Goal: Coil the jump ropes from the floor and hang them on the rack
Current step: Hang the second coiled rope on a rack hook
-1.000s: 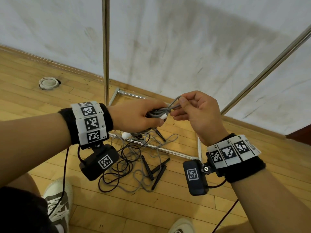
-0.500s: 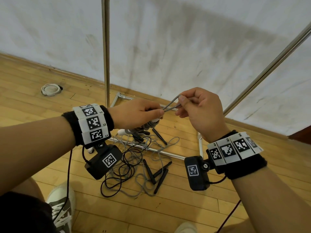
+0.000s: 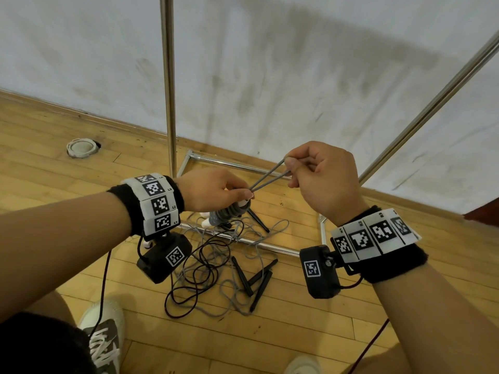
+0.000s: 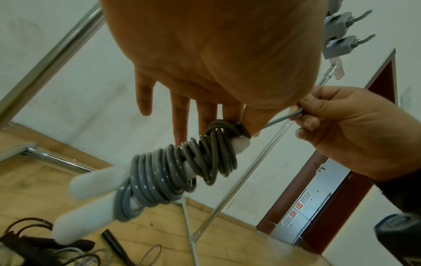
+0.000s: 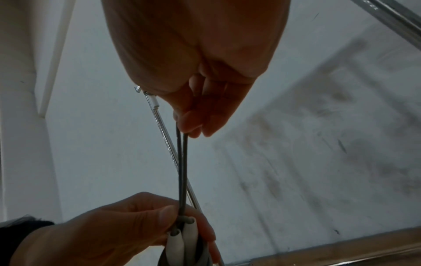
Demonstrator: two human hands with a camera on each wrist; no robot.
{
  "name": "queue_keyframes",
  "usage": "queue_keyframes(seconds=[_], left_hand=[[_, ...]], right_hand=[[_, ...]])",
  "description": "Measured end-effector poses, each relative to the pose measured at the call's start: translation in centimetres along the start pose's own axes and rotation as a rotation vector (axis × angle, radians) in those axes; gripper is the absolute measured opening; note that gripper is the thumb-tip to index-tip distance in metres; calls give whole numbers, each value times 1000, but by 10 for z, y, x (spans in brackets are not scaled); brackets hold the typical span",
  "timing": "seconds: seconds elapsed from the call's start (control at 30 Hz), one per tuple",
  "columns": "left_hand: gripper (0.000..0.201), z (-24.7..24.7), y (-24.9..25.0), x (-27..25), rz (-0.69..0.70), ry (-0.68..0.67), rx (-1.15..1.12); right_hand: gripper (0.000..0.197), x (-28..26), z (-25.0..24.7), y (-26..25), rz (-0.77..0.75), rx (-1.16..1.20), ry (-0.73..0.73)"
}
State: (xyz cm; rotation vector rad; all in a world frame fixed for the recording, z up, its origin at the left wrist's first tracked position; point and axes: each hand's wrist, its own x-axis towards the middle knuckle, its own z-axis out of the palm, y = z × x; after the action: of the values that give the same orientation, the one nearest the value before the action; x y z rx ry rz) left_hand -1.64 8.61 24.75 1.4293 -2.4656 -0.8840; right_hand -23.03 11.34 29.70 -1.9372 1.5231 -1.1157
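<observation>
My left hand (image 3: 244, 196) holds a grey jump rope bundle (image 3: 226, 215) coiled round its two white handles (image 4: 91, 185), pinching the top between thumb and forefinger (image 4: 239, 124). My right hand (image 3: 290, 168) pinches a doubled loop of the grey rope (image 3: 270, 177), stretched taut up and to the right from the bundle. In the right wrist view the two strands (image 5: 182, 171) run straight from my right fingertips (image 5: 193, 126) down to my left hand (image 5: 177, 221). Other grey and black ropes (image 3: 213, 265) lie tangled on the floor below, with black handles (image 3: 256, 276).
The metal rack has an upright pole (image 3: 168, 90), a slanted pole (image 3: 432, 103) and a floor frame (image 3: 237, 163) against the white wall. Grey hooks (image 4: 339, 27) sit high on it. A round white floor fitting (image 3: 82, 148) lies left; my shoe (image 3: 105, 338) is near.
My right hand has drawn the rope loop up and right, away from my left hand, so the two strands are longer and taut. The left hand keeps hold of the bundle.
</observation>
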Motion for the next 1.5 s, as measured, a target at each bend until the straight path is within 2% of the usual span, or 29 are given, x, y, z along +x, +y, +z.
queue_keyframes(seconds=[0.1, 0.17, 0.3, 0.43, 0.53, 0.63, 0.77, 0.9, 1.0, 1.1, 1.33, 1.5], left_hand=[[28, 0, 1, 0, 0, -38, -76], [23, -3, 3, -1, 39, -29, -206], [15, -16, 18, -1, 192, 153, -421], [3, -23, 34, 1, 210, 312, -298], [5, -31, 41, 0, 194, 421, -255], [6, -43, 50, -6, 209, 504, -261], [7, -65, 58, -14, 208, 576, -283], [9, -99, 66, -19, 236, 556, -253], [16, -131, 73, -21, 234, 514, -338], [7, -164, 84, -24, 277, 518, -425], [16, -262, 122, -25, 385, 603, -453], [18, -330, 150, -17, 358, 743, -444]], right_hand=[[16, -2, 1, -3, -58, -25, -30], [13, -2, 2, -6, -110, -23, -50], [18, 2, -2, -11, -133, 32, -59], [17, 3, -4, -15, -105, 125, -49], [11, 1, -7, -18, -62, 245, -63], [14, -2, -6, -22, -9, 283, -87], [15, -1, -6, -33, 27, 380, -44], [16, 14, -14, -57, 35, 422, -40], [21, 34, -30, -83, 28, 422, -6], [17, 58, -46, -111, -3, 444, 29], [10, 119, -82, -186, -185, 450, 98], [6, 169, -105, -237, -273, 448, 189]])
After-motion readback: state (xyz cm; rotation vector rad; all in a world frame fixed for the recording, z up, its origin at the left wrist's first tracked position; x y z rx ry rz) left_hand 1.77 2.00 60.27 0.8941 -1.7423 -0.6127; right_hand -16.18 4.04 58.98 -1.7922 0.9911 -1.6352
